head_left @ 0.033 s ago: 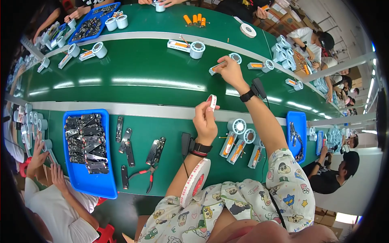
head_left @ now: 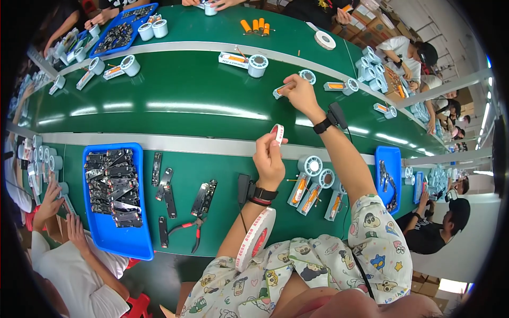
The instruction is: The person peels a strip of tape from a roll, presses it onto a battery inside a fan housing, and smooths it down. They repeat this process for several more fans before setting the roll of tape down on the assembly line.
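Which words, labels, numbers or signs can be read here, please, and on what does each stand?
I won't copy any wording, but print shows here:
Large tape roll: red print along its white band.
Small tape roll, at the left hand: red print, tiny.
Pale blue fan on the far side: dark lettering on its handle.
Black parts in the blue tray: any markings are too small to read.

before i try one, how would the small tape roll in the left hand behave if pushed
The small tape roll in the left hand looks narrow, so probably light. Its round rim suggests rolling if stood on edge, though that narrow width may let it tip.
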`<act>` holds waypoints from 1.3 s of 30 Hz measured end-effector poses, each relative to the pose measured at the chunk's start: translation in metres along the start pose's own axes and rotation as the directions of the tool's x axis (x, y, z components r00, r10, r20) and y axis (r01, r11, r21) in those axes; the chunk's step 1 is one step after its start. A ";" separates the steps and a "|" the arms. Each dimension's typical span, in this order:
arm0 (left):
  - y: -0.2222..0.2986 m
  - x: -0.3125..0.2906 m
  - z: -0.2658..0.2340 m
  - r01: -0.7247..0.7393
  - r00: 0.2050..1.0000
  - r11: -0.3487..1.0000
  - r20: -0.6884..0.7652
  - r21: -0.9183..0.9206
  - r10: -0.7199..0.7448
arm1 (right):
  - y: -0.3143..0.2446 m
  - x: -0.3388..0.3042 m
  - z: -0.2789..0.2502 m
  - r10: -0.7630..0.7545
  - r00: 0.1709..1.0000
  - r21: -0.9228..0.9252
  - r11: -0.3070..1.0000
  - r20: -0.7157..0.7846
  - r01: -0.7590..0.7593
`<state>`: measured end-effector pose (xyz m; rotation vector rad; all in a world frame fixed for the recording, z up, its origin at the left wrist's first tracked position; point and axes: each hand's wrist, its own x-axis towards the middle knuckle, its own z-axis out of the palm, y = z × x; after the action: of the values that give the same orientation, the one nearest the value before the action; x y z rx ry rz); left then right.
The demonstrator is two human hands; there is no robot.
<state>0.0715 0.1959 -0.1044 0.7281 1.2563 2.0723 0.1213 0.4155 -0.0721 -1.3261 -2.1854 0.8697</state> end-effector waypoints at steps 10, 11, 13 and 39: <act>0.001 -0.001 0.000 0.047 0.998 0.999 0.037 -0.005 -0.047 | -0.023 0.001 0.012 -0.069 0.998 -0.124 0.990 0.010 0.070; 0.002 -0.001 0.000 0.035 0.999 0.999 0.042 -0.005 -0.035 | -0.031 0.001 0.013 -0.050 0.999 -0.171 0.984 0.016 0.052; 0.002 0.000 -0.001 0.039 0.999 0.999 0.037 -0.001 -0.039 | -0.045 0.001 0.015 -0.008 1.000 -0.266 0.964 0.020 0.013; -0.023 -0.008 -0.008 -0.214 0.977 0.929 0.066 0.303 0.204 | -0.034 -0.361 -0.049 0.226 0.973 0.670 0.728 -0.040 -0.142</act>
<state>0.0765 0.1939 -0.1296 1.0743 1.5643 2.0384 0.2925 0.0948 -0.0294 -1.1791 -1.4255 1.4371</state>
